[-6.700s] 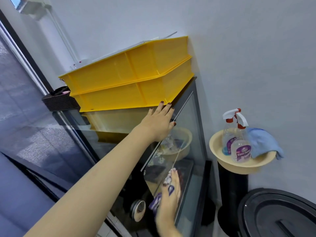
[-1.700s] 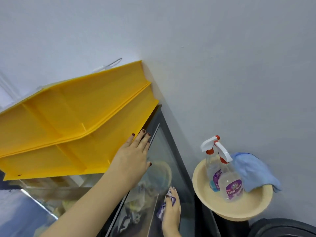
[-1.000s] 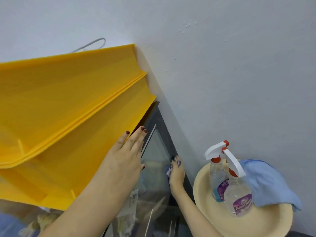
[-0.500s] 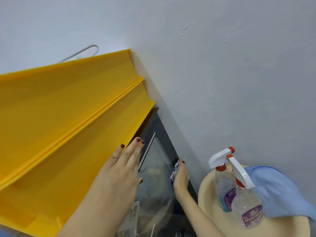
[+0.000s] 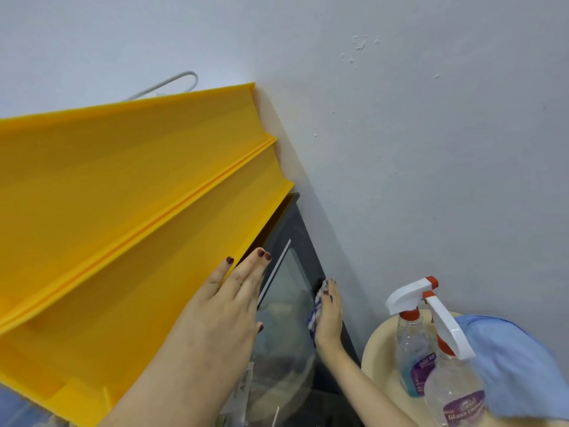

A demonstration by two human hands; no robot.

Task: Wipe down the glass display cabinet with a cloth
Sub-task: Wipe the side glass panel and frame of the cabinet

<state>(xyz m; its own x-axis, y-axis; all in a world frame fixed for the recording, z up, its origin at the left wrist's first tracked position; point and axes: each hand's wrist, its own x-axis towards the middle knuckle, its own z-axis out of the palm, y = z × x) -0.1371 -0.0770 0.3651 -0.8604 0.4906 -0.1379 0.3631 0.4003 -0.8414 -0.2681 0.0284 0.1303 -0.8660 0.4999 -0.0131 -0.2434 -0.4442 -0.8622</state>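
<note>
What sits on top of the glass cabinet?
Two stacked yellow trays rest on the cabinet. They cover its top, and their insides are hidden from this low angle.

Pale grey painted wall (image 5: 431, 149), evenly lit, with small chipped marks (image 5: 358, 44) near the top. A thin white looped cable (image 5: 163, 84) lies against it above two stacked yellow plastic trays (image 5: 138, 180) set close to the wall.
</note>
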